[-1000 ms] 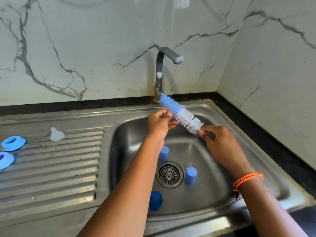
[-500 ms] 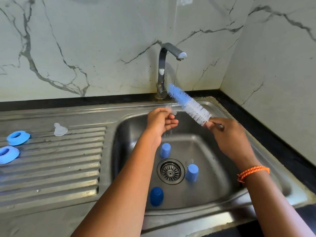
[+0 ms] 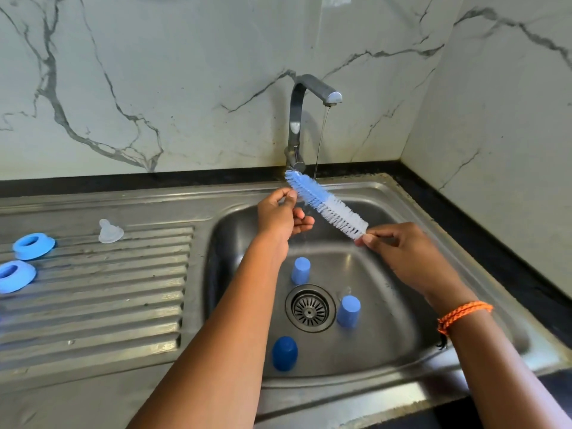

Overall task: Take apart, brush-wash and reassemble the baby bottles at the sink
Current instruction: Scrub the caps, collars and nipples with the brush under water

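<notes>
A bottle brush [image 3: 326, 205] with blue and white bristles slants across the basin under the tap's thin water stream [image 3: 320, 144]. My right hand [image 3: 402, 258] pinches its handle at the white end. My left hand [image 3: 280, 216] sits beside the blue end with loosely curled fingers, the thumb touching the bristles. Three blue caps [image 3: 301, 270] [image 3: 348, 311] [image 3: 284, 352] stand upside down in the sink [image 3: 402, 335]. On the drainboard lie two blue collar rings [image 3: 34, 245] [image 3: 14, 275] and a clear nipple [image 3: 110, 232].
The steel tap [image 3: 309, 97] rises at the back of the basin and is running. The drain strainer [image 3: 310, 308] sits between the caps. Marble walls close in behind and on the right. The ribbed drainboard [image 3: 108, 305] stretches to the left.
The brush has swung back a little to the left, its blue tip near the tap's base. My left hand's thumb has come up against the blue bristles.
</notes>
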`<act>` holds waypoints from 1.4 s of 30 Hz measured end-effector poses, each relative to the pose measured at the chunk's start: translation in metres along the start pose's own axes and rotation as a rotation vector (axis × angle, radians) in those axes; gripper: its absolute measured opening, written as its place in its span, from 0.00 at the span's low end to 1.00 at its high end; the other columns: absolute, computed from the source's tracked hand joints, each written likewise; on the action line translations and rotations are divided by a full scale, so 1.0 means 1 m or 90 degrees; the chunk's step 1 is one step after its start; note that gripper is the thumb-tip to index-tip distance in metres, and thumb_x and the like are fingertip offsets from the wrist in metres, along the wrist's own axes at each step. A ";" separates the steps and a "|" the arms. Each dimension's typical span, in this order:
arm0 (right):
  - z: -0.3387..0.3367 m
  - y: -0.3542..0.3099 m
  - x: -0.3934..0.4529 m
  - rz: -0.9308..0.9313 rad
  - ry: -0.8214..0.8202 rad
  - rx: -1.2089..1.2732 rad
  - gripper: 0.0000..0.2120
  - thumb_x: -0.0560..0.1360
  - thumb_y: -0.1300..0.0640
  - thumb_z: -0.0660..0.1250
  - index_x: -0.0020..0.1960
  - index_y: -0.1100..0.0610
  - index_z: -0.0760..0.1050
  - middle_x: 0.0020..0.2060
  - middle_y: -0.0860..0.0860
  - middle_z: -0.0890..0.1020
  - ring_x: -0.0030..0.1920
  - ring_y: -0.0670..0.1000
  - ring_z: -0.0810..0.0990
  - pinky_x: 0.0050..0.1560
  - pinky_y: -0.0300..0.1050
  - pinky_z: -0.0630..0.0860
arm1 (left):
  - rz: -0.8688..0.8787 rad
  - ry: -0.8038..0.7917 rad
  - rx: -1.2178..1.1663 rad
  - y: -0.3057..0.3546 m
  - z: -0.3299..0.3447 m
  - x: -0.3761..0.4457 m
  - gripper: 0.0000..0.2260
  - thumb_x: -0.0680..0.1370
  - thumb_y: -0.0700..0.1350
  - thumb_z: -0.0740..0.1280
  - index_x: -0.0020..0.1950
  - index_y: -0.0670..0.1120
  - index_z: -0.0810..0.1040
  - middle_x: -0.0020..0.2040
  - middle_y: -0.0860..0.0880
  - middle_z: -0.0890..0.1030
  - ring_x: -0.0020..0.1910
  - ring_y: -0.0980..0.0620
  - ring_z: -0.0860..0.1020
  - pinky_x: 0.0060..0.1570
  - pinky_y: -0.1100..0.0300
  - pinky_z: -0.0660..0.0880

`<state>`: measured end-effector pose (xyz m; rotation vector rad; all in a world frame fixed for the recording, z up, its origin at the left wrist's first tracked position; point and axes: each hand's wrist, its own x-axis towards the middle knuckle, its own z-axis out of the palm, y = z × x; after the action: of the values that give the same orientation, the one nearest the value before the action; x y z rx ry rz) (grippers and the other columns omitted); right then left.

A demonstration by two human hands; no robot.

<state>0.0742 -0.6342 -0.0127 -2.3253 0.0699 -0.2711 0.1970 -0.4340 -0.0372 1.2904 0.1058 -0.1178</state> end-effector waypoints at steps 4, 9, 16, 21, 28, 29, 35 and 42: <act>0.021 -0.003 0.010 -0.002 0.054 0.018 0.08 0.83 0.52 0.70 0.48 0.48 0.87 0.35 0.51 0.85 0.28 0.44 0.71 0.33 0.42 0.69 | -0.001 -0.069 -0.009 0.002 0.000 -0.002 0.09 0.87 0.41 0.61 0.59 0.42 0.80 0.37 0.46 0.79 0.33 0.50 0.84 0.41 0.56 0.85; 0.028 -0.005 0.015 0.018 0.112 0.020 0.09 0.83 0.50 0.69 0.48 0.50 0.85 0.35 0.56 0.83 0.27 0.45 0.69 0.32 0.44 0.67 | -0.030 -0.174 0.005 0.000 0.007 -0.007 0.11 0.87 0.39 0.60 0.51 0.41 0.81 0.38 0.44 0.81 0.39 0.46 0.85 0.46 0.54 0.84; 0.001 -0.008 0.012 0.044 0.140 -0.013 0.09 0.82 0.50 0.69 0.47 0.46 0.86 0.31 0.38 0.82 0.32 0.41 0.77 0.35 0.44 0.69 | -0.044 -0.152 -0.049 0.008 0.005 -0.005 0.10 0.82 0.47 0.67 0.45 0.43 0.82 0.38 0.44 0.82 0.36 0.45 0.83 0.46 0.51 0.84; -0.026 -0.003 -0.004 0.044 0.077 -0.005 0.11 0.82 0.51 0.69 0.43 0.47 0.87 0.36 0.40 0.84 0.27 0.39 0.74 0.35 0.40 0.68 | 0.025 -0.001 -0.033 0.004 -0.006 0.001 0.07 0.85 0.46 0.67 0.56 0.43 0.81 0.42 0.44 0.85 0.38 0.44 0.87 0.47 0.49 0.86; -0.009 -0.007 -0.005 0.021 0.006 -0.069 0.12 0.82 0.55 0.69 0.42 0.50 0.86 0.25 0.37 0.77 0.26 0.41 0.74 0.30 0.31 0.68 | 0.034 0.069 0.016 -0.003 0.002 0.001 0.07 0.85 0.48 0.66 0.55 0.49 0.83 0.42 0.49 0.82 0.19 0.59 0.71 0.30 0.56 0.81; -0.006 -0.006 -0.003 0.021 0.020 -0.073 0.12 0.82 0.55 0.69 0.42 0.50 0.85 0.25 0.37 0.78 0.27 0.40 0.74 0.31 0.30 0.69 | 0.026 0.070 0.025 -0.003 0.002 0.002 0.07 0.86 0.48 0.66 0.55 0.49 0.83 0.39 0.51 0.79 0.18 0.60 0.69 0.28 0.59 0.79; 0.010 -0.010 0.003 0.005 0.096 -0.078 0.10 0.81 0.53 0.69 0.43 0.48 0.84 0.36 0.51 0.84 0.37 0.50 0.80 0.43 0.47 0.77 | -0.019 -0.105 0.062 -0.002 0.011 -0.009 0.11 0.87 0.45 0.61 0.49 0.47 0.81 0.26 0.55 0.72 0.22 0.56 0.67 0.29 0.58 0.79; 0.012 -0.010 0.005 0.029 0.168 -0.112 0.09 0.82 0.56 0.68 0.47 0.48 0.85 0.38 0.53 0.83 0.39 0.55 0.79 0.40 0.48 0.74 | -0.032 -0.303 0.047 -0.005 0.023 -0.020 0.14 0.87 0.40 0.59 0.45 0.42 0.79 0.34 0.46 0.75 0.30 0.48 0.76 0.37 0.51 0.82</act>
<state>0.0813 -0.6192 -0.0125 -2.4441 0.2873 -0.5673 0.1771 -0.4569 -0.0327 1.3021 -0.2764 -0.4716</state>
